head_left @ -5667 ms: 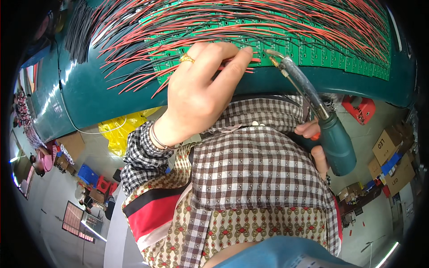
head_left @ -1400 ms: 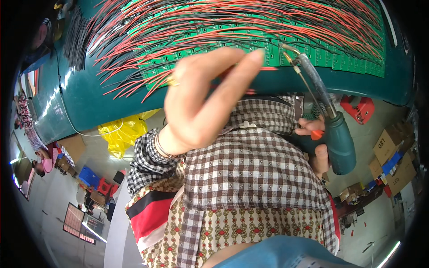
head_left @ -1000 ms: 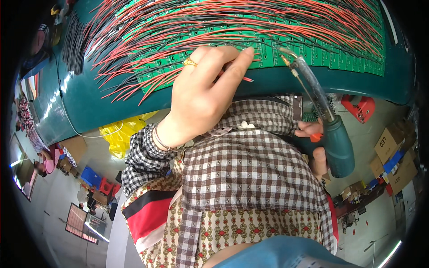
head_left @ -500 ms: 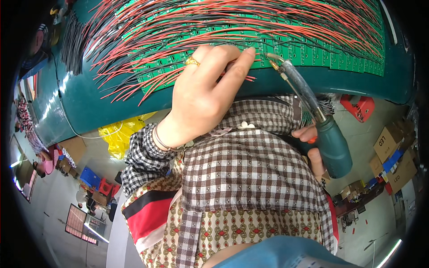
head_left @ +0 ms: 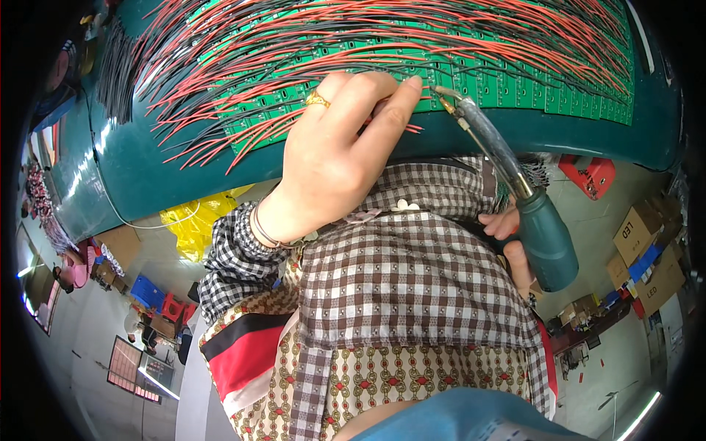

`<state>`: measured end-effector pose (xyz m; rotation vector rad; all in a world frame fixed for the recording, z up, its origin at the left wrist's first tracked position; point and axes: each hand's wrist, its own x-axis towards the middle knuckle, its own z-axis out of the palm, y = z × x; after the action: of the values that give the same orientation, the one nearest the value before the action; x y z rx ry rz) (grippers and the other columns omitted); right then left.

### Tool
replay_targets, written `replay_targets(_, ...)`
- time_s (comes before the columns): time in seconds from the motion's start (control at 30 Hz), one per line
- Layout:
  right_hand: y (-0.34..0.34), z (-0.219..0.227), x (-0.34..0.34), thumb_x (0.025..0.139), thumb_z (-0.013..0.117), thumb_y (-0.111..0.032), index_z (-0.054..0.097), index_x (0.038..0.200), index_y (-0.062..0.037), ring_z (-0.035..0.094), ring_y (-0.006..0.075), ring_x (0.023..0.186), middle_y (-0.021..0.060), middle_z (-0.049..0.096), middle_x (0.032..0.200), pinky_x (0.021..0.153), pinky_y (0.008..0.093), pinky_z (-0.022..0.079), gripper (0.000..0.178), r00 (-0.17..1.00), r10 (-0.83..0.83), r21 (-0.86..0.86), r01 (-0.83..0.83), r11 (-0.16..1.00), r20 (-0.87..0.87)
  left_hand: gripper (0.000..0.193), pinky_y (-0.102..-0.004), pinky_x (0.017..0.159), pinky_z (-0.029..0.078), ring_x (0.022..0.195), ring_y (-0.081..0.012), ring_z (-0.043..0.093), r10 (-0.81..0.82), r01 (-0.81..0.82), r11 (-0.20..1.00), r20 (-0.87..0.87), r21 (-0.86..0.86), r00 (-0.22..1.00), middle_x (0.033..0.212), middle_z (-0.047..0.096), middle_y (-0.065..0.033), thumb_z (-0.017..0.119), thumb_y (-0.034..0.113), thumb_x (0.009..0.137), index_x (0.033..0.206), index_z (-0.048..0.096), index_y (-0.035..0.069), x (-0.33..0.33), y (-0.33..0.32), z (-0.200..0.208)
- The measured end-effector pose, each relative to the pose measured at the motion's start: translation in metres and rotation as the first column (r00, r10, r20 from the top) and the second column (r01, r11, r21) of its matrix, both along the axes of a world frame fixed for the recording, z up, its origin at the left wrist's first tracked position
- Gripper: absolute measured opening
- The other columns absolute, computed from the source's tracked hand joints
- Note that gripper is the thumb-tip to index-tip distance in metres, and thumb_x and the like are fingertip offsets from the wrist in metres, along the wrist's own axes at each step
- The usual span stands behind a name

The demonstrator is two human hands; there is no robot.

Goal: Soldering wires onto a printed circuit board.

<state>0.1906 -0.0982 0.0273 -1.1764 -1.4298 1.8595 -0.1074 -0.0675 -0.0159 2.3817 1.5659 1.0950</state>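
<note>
My left hand (head_left: 334,158), wearing a gold ring, is closed with thumb and forefinger pinched at the near edge of the green circuit boards (head_left: 548,97). Red wires (head_left: 413,128) stick out from beneath its fingers; the exact grip is hidden by the hand. My right hand (head_left: 511,239) is wrapped around the dark green handle of a soldering iron (head_left: 550,246), partly behind it. The iron's bent tip is over the boards, right beside my left fingertips. Long red and black wires (head_left: 353,37) lie in rows across the boards.
A bundle of black wires (head_left: 118,73) lies on the dark green tabletop (head_left: 81,173) at the left. Below the table are a yellow plastic bag (head_left: 191,231) and a red bin (head_left: 588,175). Cardboard boxes (head_left: 638,231) stand at the right; a person in pink (head_left: 76,273) is far left.
The soldering iron's tip has shifted slightly left, closer to my left fingertips. My left hand stays nearly in place.
</note>
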Motion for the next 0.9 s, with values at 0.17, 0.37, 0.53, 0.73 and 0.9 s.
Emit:
replay_targets(0.17, -0.007, 0.000, -0.007, 0.091, 0.063, -0.012, 0.052, 0.115, 0.0035, 0.061, 0.0265, 0.106, 0.0164, 0.060, 0.108, 0.096, 0.0404, 0.048, 0.030, 0.995, -0.075, 0.003, 0.075, 0.997, -0.064, 0.038, -0.0288, 0.063, 0.047, 0.075, -0.0209, 0.054, 0.006, -0.006, 1.000, -0.004, 0.008, 1.000, 0.091, 0.057, -0.0071, 0.065, 0.004, 0.068, 0.105, 0.067, -0.002, 0.001, -0.002, -0.001)
replay_targets(0.37, -0.015, -0.004, -0.011, 0.093, 0.056, -0.027, 0.035, 0.131, 0.0159, 0.059, 0.0278, 0.101, 0.0180, 0.058, 0.104, 0.090, 0.0375, 0.051, 0.061, 0.988, -0.152, 0.061, 0.152, 0.986, -0.003, 0.038, -0.0288, 0.063, 0.046, 0.075, -0.0208, 0.054, -0.004, 0.004, 1.000, 0.003, 0.010, 1.000, 0.090, 0.057, -0.0072, 0.064, 0.004, 0.068, 0.105, 0.067, -0.002, 0.000, 0.000, -0.001)
replay_targets(0.53, -0.016, -0.001, -0.014, 0.094, 0.056, -0.031, 0.031, 0.134, 0.0172, 0.059, 0.0277, 0.101, 0.0177, 0.057, 0.105, 0.089, 0.0382, 0.052, 0.067, 0.984, -0.176, 0.071, 0.174, 0.982, 0.015, 0.039, -0.0288, 0.063, 0.047, 0.076, -0.0210, 0.055, -0.004, 0.004, 1.000, 0.014, -0.006, 1.000, 0.091, 0.058, -0.0075, 0.065, 0.003, 0.067, 0.105, 0.067, -0.002, 0.000, -0.001, 0.000)
replay_targets(0.73, -0.011, 0.000, -0.017, 0.094, 0.055, -0.034, 0.032, 0.133, 0.0165, 0.059, 0.0288, 0.101, 0.0186, 0.057, 0.107, 0.088, 0.0388, 0.054, 0.067, 0.981, -0.195, 0.012, 0.195, 0.981, 0.006, 0.040, -0.0279, 0.065, 0.049, 0.078, -0.0207, 0.057, 0.047, -0.043, 0.998, 0.104, -0.037, 0.993, 0.097, 0.062, -0.0081, 0.066, 0.001, 0.065, 0.104, 0.069, -0.002, -0.003, -0.004, 0.003)
replay_targets(0.9, -0.014, -0.005, -0.012, 0.094, 0.056, -0.036, 0.033, 0.133, 0.0148, 0.062, 0.0311, 0.102, 0.0207, 0.057, 0.114, 0.085, 0.0394, 0.056, 0.068, 0.973, -0.231, 0.058, 0.231, 0.971, -0.003, 0.041, -0.0281, 0.065, 0.048, 0.079, -0.0193, 0.058, 0.056, -0.086, 0.983, 0.182, 0.161, 0.982, 0.095, 0.062, -0.0097, 0.068, 0.002, 0.061, 0.102, 0.071, -0.002, 0.008, 0.001, 0.016)
